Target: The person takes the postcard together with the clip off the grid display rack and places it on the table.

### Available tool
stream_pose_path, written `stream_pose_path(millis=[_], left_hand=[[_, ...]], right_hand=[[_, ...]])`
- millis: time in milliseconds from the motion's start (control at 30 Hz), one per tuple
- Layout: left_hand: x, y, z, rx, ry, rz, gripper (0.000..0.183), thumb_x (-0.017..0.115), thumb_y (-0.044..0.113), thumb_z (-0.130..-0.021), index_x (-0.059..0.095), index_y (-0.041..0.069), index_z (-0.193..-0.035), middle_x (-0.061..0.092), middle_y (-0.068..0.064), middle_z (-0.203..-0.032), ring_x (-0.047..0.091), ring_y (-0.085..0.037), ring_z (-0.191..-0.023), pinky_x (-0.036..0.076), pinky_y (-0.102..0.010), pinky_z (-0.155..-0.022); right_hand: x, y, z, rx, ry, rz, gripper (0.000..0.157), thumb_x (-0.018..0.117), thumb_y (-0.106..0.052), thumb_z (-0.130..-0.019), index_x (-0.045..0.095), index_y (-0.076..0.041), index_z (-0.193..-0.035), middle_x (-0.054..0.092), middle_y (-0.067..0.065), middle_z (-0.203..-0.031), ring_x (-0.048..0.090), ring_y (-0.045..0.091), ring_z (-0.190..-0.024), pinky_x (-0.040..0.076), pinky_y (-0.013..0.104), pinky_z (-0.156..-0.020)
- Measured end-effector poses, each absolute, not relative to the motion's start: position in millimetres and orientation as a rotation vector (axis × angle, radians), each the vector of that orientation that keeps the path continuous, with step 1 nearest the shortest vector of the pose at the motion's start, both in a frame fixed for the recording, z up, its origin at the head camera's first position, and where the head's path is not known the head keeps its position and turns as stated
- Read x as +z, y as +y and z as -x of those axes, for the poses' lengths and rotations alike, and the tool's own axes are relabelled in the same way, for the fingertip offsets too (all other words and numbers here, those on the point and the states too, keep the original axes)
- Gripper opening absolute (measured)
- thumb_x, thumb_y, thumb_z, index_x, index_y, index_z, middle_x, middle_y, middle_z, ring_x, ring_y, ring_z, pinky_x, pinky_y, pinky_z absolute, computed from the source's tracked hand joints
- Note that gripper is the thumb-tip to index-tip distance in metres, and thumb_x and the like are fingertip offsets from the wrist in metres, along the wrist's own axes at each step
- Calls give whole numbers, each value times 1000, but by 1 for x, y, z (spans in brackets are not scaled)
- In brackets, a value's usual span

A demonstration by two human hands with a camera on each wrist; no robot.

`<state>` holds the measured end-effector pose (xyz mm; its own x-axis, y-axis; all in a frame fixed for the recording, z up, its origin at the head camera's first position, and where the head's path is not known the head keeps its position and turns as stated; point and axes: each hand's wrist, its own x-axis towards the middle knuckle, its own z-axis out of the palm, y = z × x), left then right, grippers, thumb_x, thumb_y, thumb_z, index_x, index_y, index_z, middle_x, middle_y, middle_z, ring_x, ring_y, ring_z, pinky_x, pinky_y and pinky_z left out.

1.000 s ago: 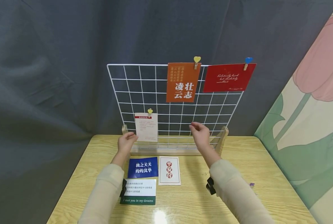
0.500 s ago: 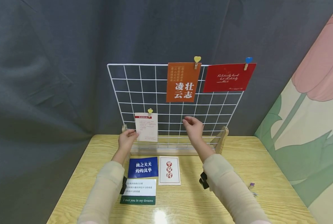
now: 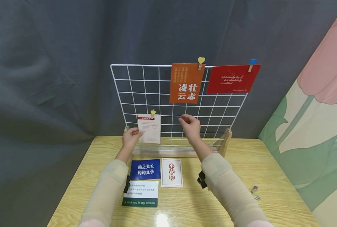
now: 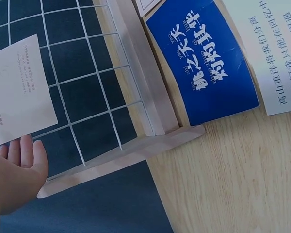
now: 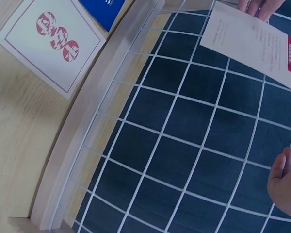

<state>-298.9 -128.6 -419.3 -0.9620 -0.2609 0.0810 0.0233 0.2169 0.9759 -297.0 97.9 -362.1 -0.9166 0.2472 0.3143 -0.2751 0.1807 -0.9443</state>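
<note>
A white card with a red heading band hangs low on the left of a white wire grid, held by a yellow heart clip. My left hand is at this card's left edge. In the left wrist view its fingers reach the card's border, loosely extended. Right of the card, in front of the grid, my right hand has bent fingers and nothing visible in them. The right wrist view shows the right hand apart from the card.
Higher on the grid hang an orange card and a red card, each clipped. On the wooden table lie a blue card, a red-and-white card and a green-and-white card. Small clips lie at right.
My right hand has moved left and slightly up along the grid, toward the white card. My left hand has shifted slightly right and up onto the card's edge.
</note>
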Motion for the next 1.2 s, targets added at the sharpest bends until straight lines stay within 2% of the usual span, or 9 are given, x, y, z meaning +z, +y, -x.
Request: stream_pose_path(millis=[133,167,233,433,567,800,867,1033,1200], left_hand=[[-415,-126,297,-1811,-2250,-246,30,63,2,-76,55,-11,-102,56,-25,-99,52,-30,-92,46,-27,-75],[-429,-130,308,-1835,-2184,-173,28,68,6,-73,59,-6,-97,59,-20,-93,55,-25,-87,47,-23,-70],[-434,-130,314,-1860,-2165,-182,28,69,7,-72,61,-3,-96,60,-17,-92,56,-24,-87,47,-30,-74],[-416,-123,302,-1817,-2212,-216,28,63,-1,-75,56,-10,-100,57,-24,-97,55,-30,-90,47,-31,-75],[-416,-121,302,-1830,-2155,-157,24,64,1,-74,60,-6,-97,60,-19,-93,57,-26,-84,48,-30,-71],[-517,-150,387,-1744,-2061,-114,26,75,17,-65,66,5,-86,64,-8,-78,59,-16,-69,48,-24,-56],[-522,-150,393,-1701,-2055,-132,23,76,16,-64,66,7,-83,64,-6,-75,59,-14,-65,47,-22,-52],[-482,-138,362,-1692,-2113,-226,22,73,14,-68,66,5,-86,64,-9,-80,59,-19,-71,48,-29,-61],[-508,-145,384,-1665,-2071,-217,20,74,16,-67,67,9,-84,63,-5,-75,58,-15,-66,47,-23,-55]], right_hand=[[-358,90,297,1778,-2083,-90,22,63,-2,-76,60,9,-95,61,18,-89,55,20,-76,46,17,-63],[-357,87,297,1777,-2087,-106,22,63,-1,-76,60,9,-95,61,18,-89,56,21,-77,46,18,-64],[-354,83,297,1776,-2098,-136,21,62,-1,-76,60,9,-95,60,18,-90,56,23,-79,47,21,-65],[-349,69,298,1773,-2118,-195,21,63,-2,-76,60,5,-95,60,19,-92,55,23,-80,48,27,-69],[-346,60,298,1735,-2120,-220,19,63,-2,-75,61,5,-93,61,17,-89,56,23,-78,47,27,-68],[-342,47,298,1715,-2175,-223,20,62,-3,-77,62,3,-95,61,13,-92,57,21,-79,49,27,-68],[-340,44,297,1718,-2197,-220,20,62,-5,-77,62,2,-97,61,11,-93,57,20,-80,49,27,-67],[-339,36,297,1724,-2232,-241,23,61,-5,-79,60,1,-100,60,10,-97,57,20,-82,49,26,-65],[-340,28,298,1657,-2291,-272,26,60,-8,-80,59,1,-104,59,9,-101,56,19,-84,49,25,-65]])
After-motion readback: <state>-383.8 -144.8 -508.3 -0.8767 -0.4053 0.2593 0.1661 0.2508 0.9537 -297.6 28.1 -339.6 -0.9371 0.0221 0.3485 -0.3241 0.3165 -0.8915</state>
